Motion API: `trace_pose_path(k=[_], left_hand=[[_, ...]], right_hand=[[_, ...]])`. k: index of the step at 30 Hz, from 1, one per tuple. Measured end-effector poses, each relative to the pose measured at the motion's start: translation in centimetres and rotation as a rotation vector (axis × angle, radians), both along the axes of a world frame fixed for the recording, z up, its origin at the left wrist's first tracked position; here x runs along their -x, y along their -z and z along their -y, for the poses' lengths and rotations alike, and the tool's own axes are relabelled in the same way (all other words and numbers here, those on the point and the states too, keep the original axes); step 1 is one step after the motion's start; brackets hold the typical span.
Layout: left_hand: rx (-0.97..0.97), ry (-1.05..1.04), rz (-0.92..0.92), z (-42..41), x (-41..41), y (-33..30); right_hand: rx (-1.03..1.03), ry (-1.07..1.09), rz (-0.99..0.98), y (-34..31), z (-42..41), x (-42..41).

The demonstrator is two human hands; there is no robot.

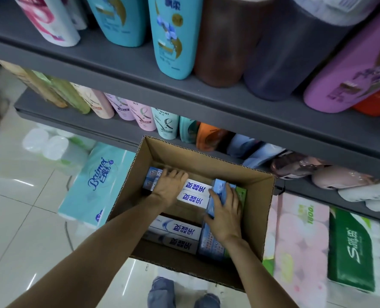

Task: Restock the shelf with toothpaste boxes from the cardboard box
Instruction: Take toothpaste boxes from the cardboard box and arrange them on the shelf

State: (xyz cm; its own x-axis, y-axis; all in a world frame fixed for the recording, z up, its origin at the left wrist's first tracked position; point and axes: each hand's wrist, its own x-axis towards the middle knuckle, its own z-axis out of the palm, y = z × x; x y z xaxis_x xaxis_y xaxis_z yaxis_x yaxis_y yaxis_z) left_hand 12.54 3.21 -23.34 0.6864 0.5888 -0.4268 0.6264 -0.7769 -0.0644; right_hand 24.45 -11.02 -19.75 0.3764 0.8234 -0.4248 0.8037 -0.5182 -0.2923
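Both our hands are down in the cardboard box [260,210], gathering stock. Our left hand [170,186] curls over the white toothpaste boxes [194,193]; our right hand [225,213] grips a light-blue toothpaste box [218,190], likely to lift it toward the shelf [207,101].

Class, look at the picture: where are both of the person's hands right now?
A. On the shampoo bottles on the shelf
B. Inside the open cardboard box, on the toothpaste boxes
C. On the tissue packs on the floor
B: the left hand and right hand both reach into the cardboard box and rest on toothpaste boxes.
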Motion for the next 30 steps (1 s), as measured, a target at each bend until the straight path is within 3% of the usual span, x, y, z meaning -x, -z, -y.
trace_pose_path(k=[5, 9, 13, 17, 20, 25, 30], left_hand=[[-0.002, 0.023, 0.002, 1.0, 1.1, -4.9], [0.047, 0.007, 0.237, 2.0, 3.3, -11.6], [0.263, -0.212, 0.521, 3.7, 4.7, -20.7], [0.831, -0.693, 0.788, 5.0, 4.8, -28.8], [1.171, -0.846, 0.918, 6.2, 4.6, -32.4], [1.246, -0.839, 1.062, 8.3, 3.9, -36.0], [1.203, -0.753, 1.095, 9.5, 3.1, -38.8]], right_hand=[[-0.245, 0.237, -0.245, -5.2, 0.3, 0.7], [-0.453, 0.514, -0.387, -11.3, 2.7, 2.1], [-0.567, 0.750, -0.758, -18.0, 4.8, 3.4], [-0.540, 0.657, -0.904, -24.1, 5.1, 4.8], [-0.572, 0.589, -0.897, -28.3, 4.6, 6.4], [-0.658, 0.502, -0.810, -33.3, 4.6, 6.8], [-0.606, 0.536, -0.887, -35.1, 5.5, 5.4]])
